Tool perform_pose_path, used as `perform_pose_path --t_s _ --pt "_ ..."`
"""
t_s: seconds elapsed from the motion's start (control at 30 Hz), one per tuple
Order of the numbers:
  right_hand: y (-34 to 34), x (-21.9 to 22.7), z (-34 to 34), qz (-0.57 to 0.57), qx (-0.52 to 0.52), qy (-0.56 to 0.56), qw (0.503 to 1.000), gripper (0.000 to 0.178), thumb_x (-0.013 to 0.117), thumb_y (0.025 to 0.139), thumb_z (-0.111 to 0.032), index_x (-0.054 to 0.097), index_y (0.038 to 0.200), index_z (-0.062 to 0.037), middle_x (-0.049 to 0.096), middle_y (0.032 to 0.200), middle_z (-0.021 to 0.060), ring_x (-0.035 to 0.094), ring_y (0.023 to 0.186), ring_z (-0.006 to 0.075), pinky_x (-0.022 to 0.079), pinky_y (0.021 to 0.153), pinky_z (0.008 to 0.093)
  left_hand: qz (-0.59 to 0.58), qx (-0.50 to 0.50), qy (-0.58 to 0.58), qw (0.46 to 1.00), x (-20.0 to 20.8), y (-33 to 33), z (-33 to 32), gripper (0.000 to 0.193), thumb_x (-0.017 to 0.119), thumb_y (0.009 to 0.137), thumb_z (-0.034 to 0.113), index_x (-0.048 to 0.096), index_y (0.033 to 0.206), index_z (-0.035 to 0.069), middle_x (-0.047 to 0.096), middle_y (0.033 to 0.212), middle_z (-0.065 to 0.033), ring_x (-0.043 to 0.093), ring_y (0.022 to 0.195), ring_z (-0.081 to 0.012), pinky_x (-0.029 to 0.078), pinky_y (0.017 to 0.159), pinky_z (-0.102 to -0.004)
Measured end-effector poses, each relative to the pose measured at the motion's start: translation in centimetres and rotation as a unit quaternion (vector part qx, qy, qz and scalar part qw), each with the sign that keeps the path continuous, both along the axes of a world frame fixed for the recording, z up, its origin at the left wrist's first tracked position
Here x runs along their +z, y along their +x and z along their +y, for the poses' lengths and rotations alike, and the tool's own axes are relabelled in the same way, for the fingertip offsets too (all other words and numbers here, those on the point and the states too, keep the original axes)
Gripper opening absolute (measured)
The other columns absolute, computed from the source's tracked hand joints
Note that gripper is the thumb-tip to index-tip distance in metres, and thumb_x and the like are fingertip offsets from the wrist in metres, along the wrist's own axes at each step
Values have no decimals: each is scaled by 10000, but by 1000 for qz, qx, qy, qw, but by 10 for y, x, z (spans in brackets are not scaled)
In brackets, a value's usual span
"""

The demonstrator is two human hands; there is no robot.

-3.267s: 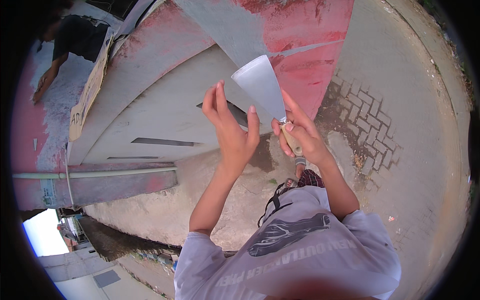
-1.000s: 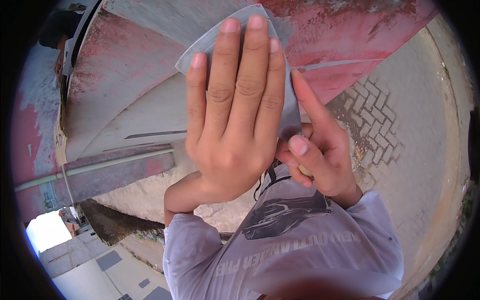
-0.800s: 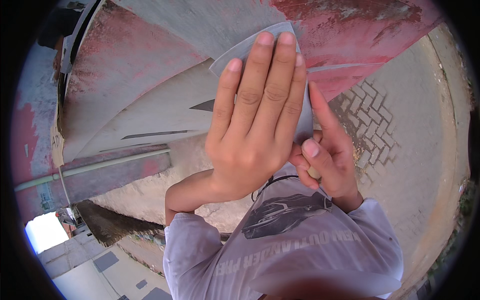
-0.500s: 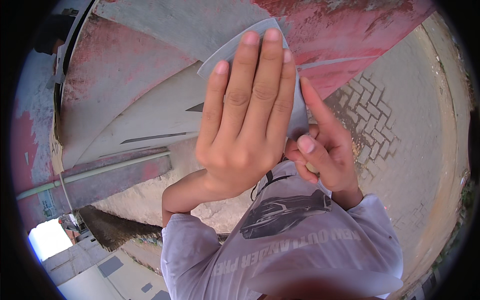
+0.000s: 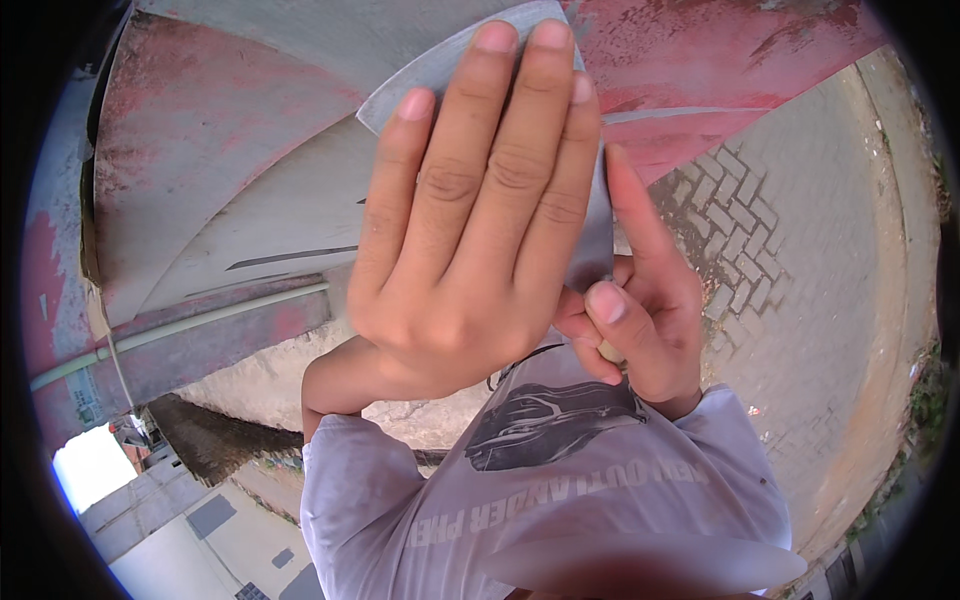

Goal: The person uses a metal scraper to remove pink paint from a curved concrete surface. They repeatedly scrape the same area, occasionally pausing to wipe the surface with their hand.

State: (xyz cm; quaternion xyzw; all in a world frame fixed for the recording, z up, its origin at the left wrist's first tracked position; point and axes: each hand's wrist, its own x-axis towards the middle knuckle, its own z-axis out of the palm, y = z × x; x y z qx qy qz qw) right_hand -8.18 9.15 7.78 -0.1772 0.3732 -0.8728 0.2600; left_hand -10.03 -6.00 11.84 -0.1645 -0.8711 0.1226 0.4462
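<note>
A broad grey metal blade (image 5: pixel 430 75) with a slightly curved wide end narrows toward a pale handle (image 5: pixel 611 351); it looks like a putty knife. My left hand (image 5: pixel 470 220) lies flat over the blade, back upward and fingers stretched out, covering most of the metal. Its thumb is hidden. Around the handle, the thumb and curled fingers of my right hand (image 5: pixel 645 300) are closed, while the index finger runs along the blade's right edge. What the blade's underside touches cannot be seen.
Beyond my hands spreads a surface in worn red and grey paint (image 5: pixel 700 60). A pale green pipe (image 5: pixel 215 325) crosses at left. Paving blocks (image 5: pixel 740 215) cover the ground at right. My printed grey shirt (image 5: pixel 560 480) fills the lower middle.
My left hand looks larger and has shifted a little left and up, with the blade's wide end. My right hand keeps its grip on the handle and has hardly moved.
</note>
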Motion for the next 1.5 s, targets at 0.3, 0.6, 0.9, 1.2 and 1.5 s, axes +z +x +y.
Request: perform_pose_path --t_s 0.3,0.6,0.9,1.2,1.5 --pt "-5 1 0 23 9 0 1000 619 446 998 -58 130 1524 26 525 745 2 373 526 23 318 508 199 -14 9 -3 1000 5 3 4 278 627 820 91 718 1079 43 696 1148 -104 642 1136 -252 511 934 -392" --pt "-4 10 1 37 9 30 999 612 447 1000 -63 137 1518 43 529 770 -7 374 536 27 321 520 202 12 1 -8 1000 8 3 -2 314 627 798 93 710 1094 27 690 1161 -113 637 1144 -267 508 940 -399" --pt "-9 6 -5 86 -11 9 996 618 457 997 -67 147 1524 20 503 711 -16 373 528 26 318 503 208 46 0 -4 999 13 -1 -4 306 618 796 79 719 1081 32 689 1164 -114 627 1161 -271 503 944 -410" --pt "-5 4 2 39 15 14 999 610 447 998 -62 150 1525 17 522 748 7 380 548 26 321 522 201 14 10 29 999 5 2 2 298 607 807 85 720 1078 33 693 1153 -116 636 1145 -272 512 933 -406" --pt "-6 3 -2 48 3 -18 999 601 457 993 -47 178 1521 15 538 806 17 379 556 30 327 533 204 15 22 19 999 12 3 -1 319 615 803 72 712 1104 36 688 1166 -115 626 1161 -271 499 954 -407"
